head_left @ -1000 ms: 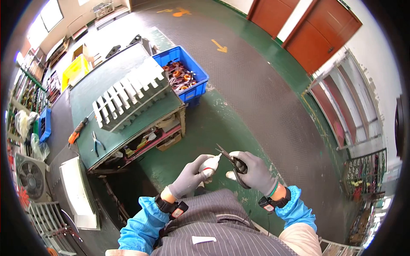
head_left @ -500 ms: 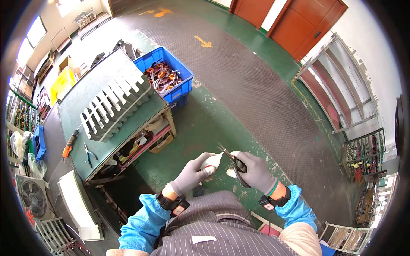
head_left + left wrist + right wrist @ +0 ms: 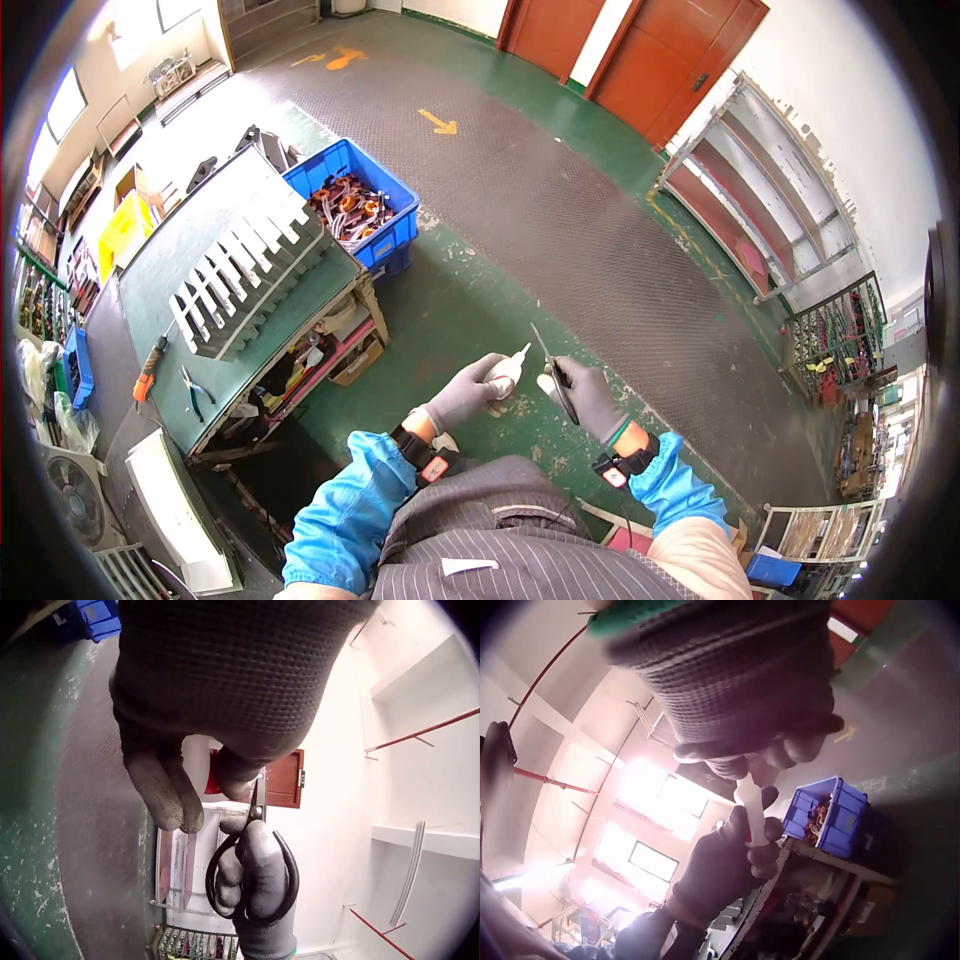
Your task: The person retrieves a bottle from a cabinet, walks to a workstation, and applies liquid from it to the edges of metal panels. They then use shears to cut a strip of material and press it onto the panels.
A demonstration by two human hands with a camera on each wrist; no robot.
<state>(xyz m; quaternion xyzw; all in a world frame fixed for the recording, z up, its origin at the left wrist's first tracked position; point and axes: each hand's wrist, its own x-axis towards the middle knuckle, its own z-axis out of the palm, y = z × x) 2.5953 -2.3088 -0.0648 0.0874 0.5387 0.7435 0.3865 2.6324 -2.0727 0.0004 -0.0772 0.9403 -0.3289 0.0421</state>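
Observation:
In the head view my gloved left hand (image 3: 463, 395) holds a small white squeeze bottle (image 3: 507, 373), its narrow nozzle tilted up and toward the right. A red band shows on the bottle. A pair of scissors with black handles (image 3: 562, 390) is in my gloved right hand (image 3: 595, 400), blades pointing up beside the nozzle. From the left wrist, fingers of the right hand (image 3: 262, 870) pass through the handle loops of the scissors (image 3: 293, 877). The right wrist view has the bottle (image 3: 754, 811) upright between thumb and fingers of the left hand (image 3: 716, 870).
A green-topped workbench (image 3: 140, 300) on the left bears a white slotted rack (image 3: 240, 275), pliers (image 3: 195, 393) and an orange-handled tool (image 3: 150, 370). Behind it, a blue crate (image 3: 395, 215) holds copper-coloured parts. A metal shelf frame (image 3: 750, 190) leans by the right wall.
The head view has turned, so bench and crate sit farther left and lower. The scissors have swung more upright, their blades now together and to the right of the nozzle. Both hands keep their hold.

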